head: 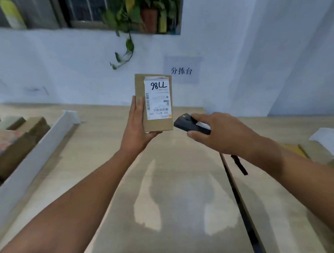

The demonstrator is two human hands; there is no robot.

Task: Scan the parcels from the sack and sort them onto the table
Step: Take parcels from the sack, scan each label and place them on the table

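Two hands are raised over the tabletop [174, 192]. The left hand [137, 133] holds a small brown cardboard parcel [156, 124] upright in the air above the far part of the tabletop. Its thumb lies straight up the parcel's left edge and the palm cups the bottom (the other fingers are hidden behind the box). A white shipping label [158, 100] faces the camera, with barcodes and a handwritten mark that reads "98LL" as seen.

The right hand [221, 133] grips a dark handheld scanner [190, 126], fingers [201, 116] curled over its top and the thumb beneath. The scanner's front end is just beside the parcel's lower right corner; whether they touch I cannot tell. A black strap [239, 164] hangs below the wrist.

At the left, a white divider [31, 161] separates a row of sorted packages [17, 139]. A paper sign [181, 71] hangs on the wall behind.
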